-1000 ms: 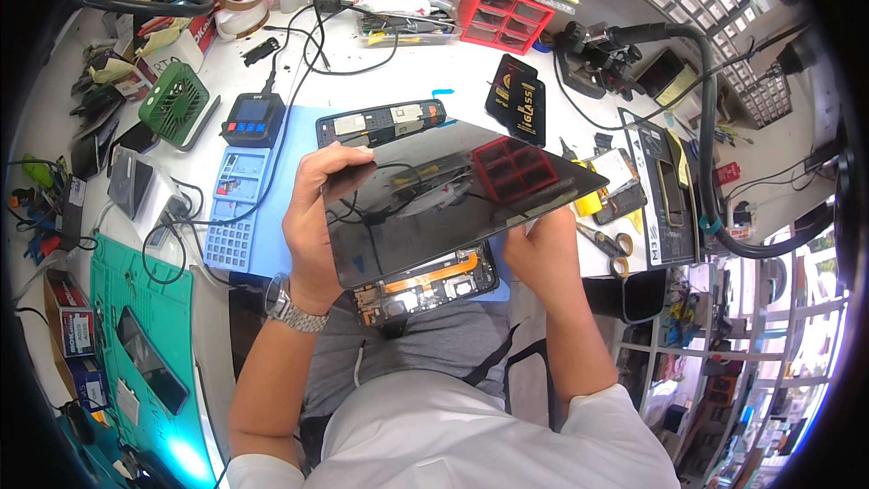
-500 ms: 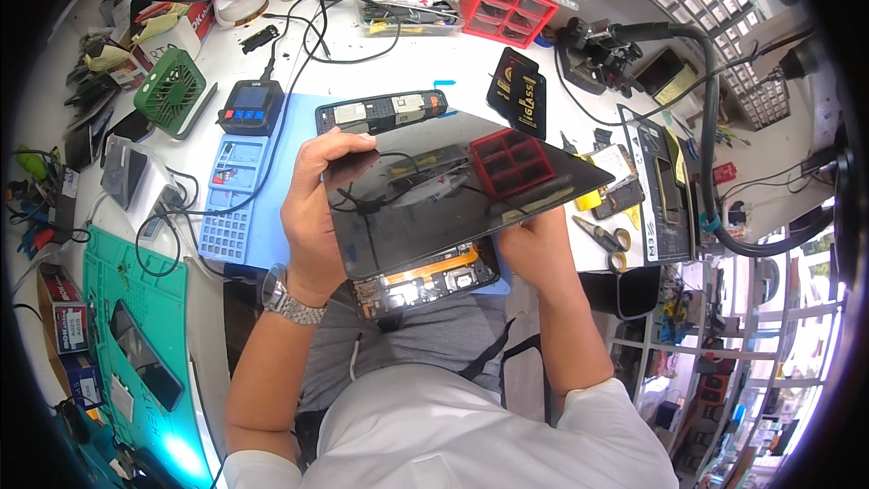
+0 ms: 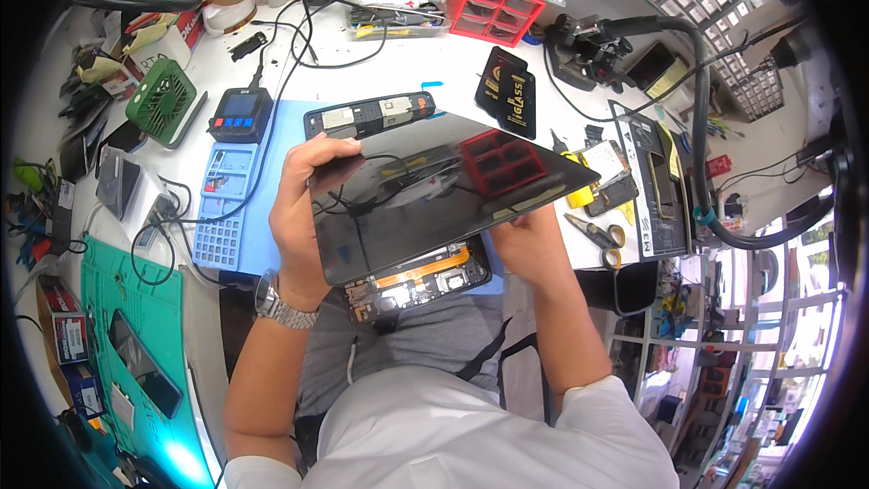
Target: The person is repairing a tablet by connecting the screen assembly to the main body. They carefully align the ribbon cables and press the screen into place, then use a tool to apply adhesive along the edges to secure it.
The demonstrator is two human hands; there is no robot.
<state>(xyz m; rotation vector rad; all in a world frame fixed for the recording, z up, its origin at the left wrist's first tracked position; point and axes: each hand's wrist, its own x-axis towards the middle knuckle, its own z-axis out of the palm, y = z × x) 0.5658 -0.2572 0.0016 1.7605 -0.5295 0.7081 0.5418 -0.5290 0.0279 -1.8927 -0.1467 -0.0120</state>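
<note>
My left hand (image 3: 306, 195) grips the left edge of a glossy black phone screen panel (image 3: 425, 204), its thumb over the top corner. The tilted panel reflects a red drawer box. Below it is an opened phone body (image 3: 433, 288), with its circuit board and a wide orange ribbon cable (image 3: 425, 266) exposed. My right hand (image 3: 529, 244) is closed beside the phone body, under the panel's right side. The panel hides most of its fingers, so what they hold cannot be seen. A long dark phone part with pale modules (image 3: 389, 110) lies behind the panel.
Scissors (image 3: 597, 234) and a phone part lie at the right, near a thick black hose (image 3: 701, 109). At the left stand a green fan (image 3: 165, 101) and a small display device (image 3: 241, 115) on a blue tray. A red drawer box (image 3: 496, 12) stands at the back.
The panel and both hands appear slightly further left, along with the whole bench view. A little more of the phone body shows below the panel. Both hands keep the same grip.
</note>
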